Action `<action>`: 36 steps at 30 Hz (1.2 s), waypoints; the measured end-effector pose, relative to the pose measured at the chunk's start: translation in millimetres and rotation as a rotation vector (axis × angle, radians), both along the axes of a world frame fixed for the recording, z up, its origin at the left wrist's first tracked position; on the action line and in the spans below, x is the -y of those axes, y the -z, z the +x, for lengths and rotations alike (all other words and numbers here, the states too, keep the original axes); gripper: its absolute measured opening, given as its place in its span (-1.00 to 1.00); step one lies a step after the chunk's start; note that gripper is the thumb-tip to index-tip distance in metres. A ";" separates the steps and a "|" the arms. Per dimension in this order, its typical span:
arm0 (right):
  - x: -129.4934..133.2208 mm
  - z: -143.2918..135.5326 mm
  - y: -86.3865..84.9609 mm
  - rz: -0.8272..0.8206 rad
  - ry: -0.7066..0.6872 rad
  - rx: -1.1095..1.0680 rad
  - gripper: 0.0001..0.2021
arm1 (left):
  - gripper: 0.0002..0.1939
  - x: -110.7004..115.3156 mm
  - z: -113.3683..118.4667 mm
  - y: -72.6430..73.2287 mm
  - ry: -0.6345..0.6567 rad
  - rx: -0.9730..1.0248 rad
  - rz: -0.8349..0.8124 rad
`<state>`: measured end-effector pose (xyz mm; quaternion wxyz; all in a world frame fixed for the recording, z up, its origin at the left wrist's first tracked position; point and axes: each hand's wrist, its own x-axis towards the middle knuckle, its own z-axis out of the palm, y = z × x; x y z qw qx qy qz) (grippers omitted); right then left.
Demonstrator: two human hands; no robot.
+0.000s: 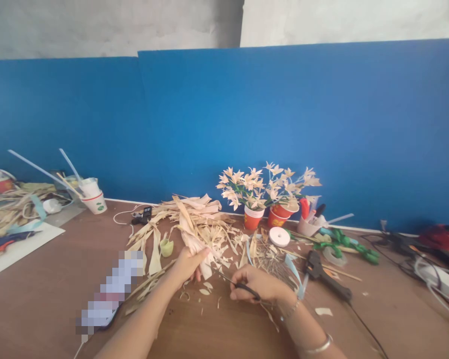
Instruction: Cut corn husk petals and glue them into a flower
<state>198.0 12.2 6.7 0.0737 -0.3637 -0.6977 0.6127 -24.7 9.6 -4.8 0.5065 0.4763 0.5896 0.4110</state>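
In the head view my left hand (188, 264) is closed on a pale dried husk (207, 268), whose lower end hangs past the fingers. My right hand (256, 282) grips dark-handled scissors (244, 286), with the blades pointing left toward the husk. Whether the blades touch it I cannot tell. Small cut husk pieces (205, 291) lie on the brown table (194, 334) under the hands. Behind my left hand spreads a heap of dried husks (200, 209).
Husk flowers (252, 187) stand in red paper cups (253, 219). To the right lie a white spool (279, 237), a glue gun (324, 274), green ribbon (336, 242) and cables (392, 244). A blurred-out phone-like object (110, 299) lies left; a blue partition (209, 124) rises behind.
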 end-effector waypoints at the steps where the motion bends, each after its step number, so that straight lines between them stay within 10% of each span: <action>1: -0.1 0.3 0.5 -0.001 -0.001 0.003 -0.75 | -0.61 -0.2 -0.8 1.2 0.008 -0.019 -0.001; 36: 1.2 -6.0 1.6 -0.062 0.022 0.017 -0.78 | -0.48 -3.0 -0.3 4.3 -0.102 0.057 0.035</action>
